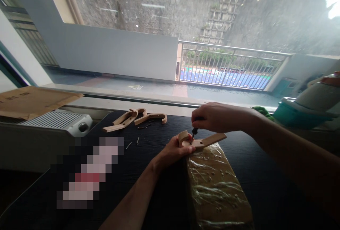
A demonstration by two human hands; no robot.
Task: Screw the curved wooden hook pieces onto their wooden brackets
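Wrapped block (217,187) under wooden hook (209,140); screwdriver (194,132) in right hand (215,116).

Nothing reads clearly. Dark print runs along the cardboard (32,100) at the left, too blurred to make out, and a yellow floor mark (135,87) outside is equally illegible.

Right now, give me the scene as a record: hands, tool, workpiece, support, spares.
left hand: grips the curved end of the wooden hook
right hand: holds screwdriver, tip down on the hook
support: hook rests on plastic-wrapped block
spare hooks: lying farther back on black table
loose screws: between spares and hands
far left: white heater
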